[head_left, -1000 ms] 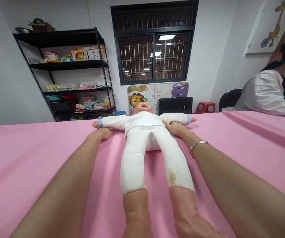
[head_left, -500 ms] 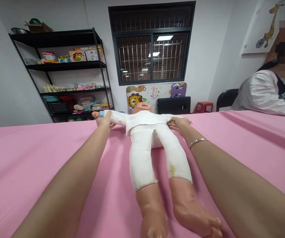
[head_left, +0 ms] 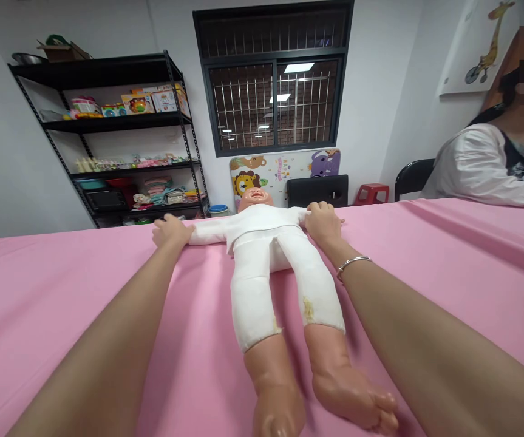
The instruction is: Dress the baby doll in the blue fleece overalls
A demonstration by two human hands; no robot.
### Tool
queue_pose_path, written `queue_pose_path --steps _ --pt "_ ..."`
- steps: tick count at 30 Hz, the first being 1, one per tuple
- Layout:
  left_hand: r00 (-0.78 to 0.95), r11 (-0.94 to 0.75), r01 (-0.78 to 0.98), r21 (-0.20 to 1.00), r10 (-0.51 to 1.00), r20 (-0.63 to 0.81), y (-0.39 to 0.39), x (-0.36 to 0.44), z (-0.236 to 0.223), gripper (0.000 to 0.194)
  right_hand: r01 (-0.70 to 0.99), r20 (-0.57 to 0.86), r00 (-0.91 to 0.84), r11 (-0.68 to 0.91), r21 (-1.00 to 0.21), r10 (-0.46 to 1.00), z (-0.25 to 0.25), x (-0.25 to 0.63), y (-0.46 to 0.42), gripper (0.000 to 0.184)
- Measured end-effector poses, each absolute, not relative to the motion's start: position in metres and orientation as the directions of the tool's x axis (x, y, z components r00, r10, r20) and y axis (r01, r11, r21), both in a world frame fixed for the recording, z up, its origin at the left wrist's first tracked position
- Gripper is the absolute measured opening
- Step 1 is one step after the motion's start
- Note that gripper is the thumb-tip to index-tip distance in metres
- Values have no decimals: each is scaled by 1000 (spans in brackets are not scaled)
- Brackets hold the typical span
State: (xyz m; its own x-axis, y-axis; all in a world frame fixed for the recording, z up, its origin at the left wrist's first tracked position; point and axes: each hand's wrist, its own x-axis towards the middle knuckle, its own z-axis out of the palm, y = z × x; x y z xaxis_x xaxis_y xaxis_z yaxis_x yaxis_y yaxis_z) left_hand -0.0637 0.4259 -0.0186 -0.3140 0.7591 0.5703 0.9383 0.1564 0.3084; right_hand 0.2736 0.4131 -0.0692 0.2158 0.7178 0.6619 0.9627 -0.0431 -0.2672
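baby doll [head_left: 266,255] flat on its back on the pink desk [head_left: 448,255], bare feet toward the camera | left hand [head_left: 170,232] curled round the end of one doll arm | right hand [head_left: 323,221] closed over the other arm | silver bracelet [head_left: 351,263] on right wrist | someone in a white sleeve [head_left: 475,176] sits far right

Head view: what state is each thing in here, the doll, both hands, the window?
Doll: flat on its back on the pink sheet, arms spread, legs bare below white trousers.
Left hand: closed over the doll's wrist.
Right hand: gripping the doll's other arm.
Window: shut, barred.
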Motion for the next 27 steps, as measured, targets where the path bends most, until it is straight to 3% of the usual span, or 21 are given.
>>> queue_pose_path --steps 2,3,4,6,9,11,12,14,16,23,27 --pt "-208 41 969 245 671 711 420 -50 -16 37 978 698 128 28 -207 704 -66 269 414 25" --pt "-108 -107 962 251 695 711 418 -41 -15 30 979 710 97 60 -192 697 -64 267 414 28" --pt "18 -280 913 297 754 657 417 -32 -14 27 976 714 82 87 -197 695 -61 265 414 32" --pt "258 -459 699 548 877 406 413 -14 -12 36 945 684 122 125 -301 719 -55 261 414 38" --pt "532 -331 446 831 845 51 405 4 -10 43 706 400 238 126 -697 885 -49 261 412 40" --pt "606 -254 405 878 794 -51 400 9 -9 46 385 105 145 42 -922 984 -49 267 411 36" --pt "618 -235 399 886 783 -71 398 9 -9 46 236 -6 47 -16 -972 999 -50 271 411 33" --pt "609 -207 390 897 789 -83 398 7 -9 41 53 -110 -154 -103 -993 982 -55 280 412 31" --pt "583 -187 382 905 809 -79 400 3 -10 34 -1 -133 -317 -140 -990 939 -60 288 415 32" --pt "520 -89 226 970 853 -42 408 -8 -10 35 54 -156 -557 -153 -987 815 -57 291 419 33" --pt "509 -14 381 924 838 -197 412 -16 -10 28 89 -162 -627 -136 -987 762 -53 293 418 29"
